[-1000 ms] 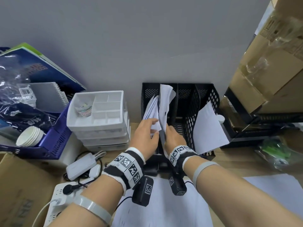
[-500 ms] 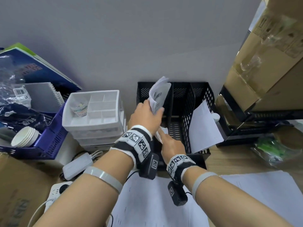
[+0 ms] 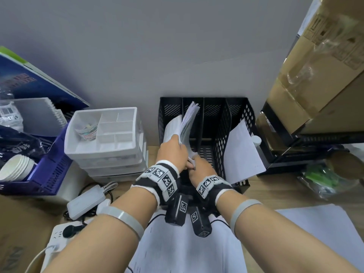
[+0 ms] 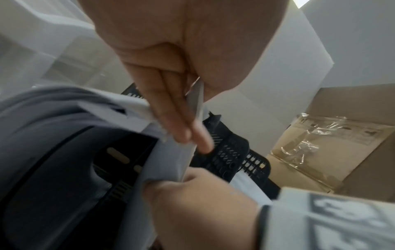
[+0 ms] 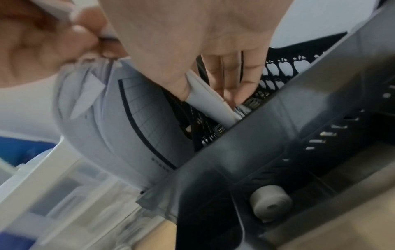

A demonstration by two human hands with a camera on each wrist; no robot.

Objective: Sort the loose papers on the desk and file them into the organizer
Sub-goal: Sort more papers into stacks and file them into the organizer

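A black mesh organizer (image 3: 239,123) with several upright slots stands against the wall. My left hand (image 3: 173,152) grips a sheaf of white papers (image 3: 187,123) that stands bent in its left slots. Thumb and fingers (image 4: 171,118) pinch the sheets (image 4: 166,160). My right hand (image 3: 201,168) is just below, at the sheaf's lower edge. There it pinches a thin bundle (image 5: 209,103) between thumb and fingers down inside a slot. A printed sheet (image 5: 138,126) curves beside it. One white sheet (image 3: 242,150) leans against the organizer's right side. Loose papers (image 3: 187,249) lie on the desk under my forearms.
A white drawer unit (image 3: 106,138) stands left of the organizer, with a purple basket (image 3: 49,174) and paper cups (image 3: 15,168) beyond. A power bank (image 3: 86,201) and power strip (image 3: 59,233) lie front left. Cardboard boxes (image 3: 315,75) tower at right; another sheet (image 3: 319,229) lies front right.
The sheets that were fanned a second ago are now gathered into one sheaf. My left hand rose along the sheaf and has come down a little; the right hand stays at its lower edge.
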